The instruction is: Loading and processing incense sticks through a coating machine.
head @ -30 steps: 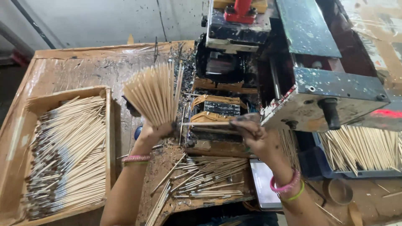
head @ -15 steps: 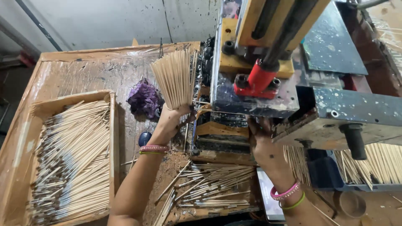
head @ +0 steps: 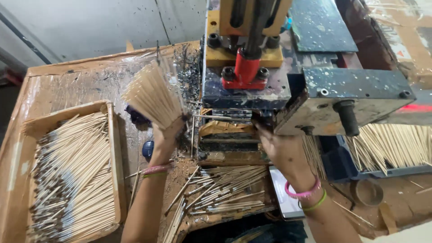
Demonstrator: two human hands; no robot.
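Left hand (head: 165, 135) fingers closed round fanned sticks (head: 153, 95), right hand (head: 281, 150) grip hidden at machine (head: 270, 67)

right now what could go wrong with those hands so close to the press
1. The right hand sits right under the grimy metal machine head with its red plunger; fingers could get pinched if it comes down.
2. The left hand grips a fanned bundle of thin pale wooden sticks only at its base; sticks might slip out and scatter onto the brown worktable.

Two hands (head: 225, 148), one wooden tray (head: 112, 135), one machine (head: 315, 90), three wristbands (head: 155, 170).
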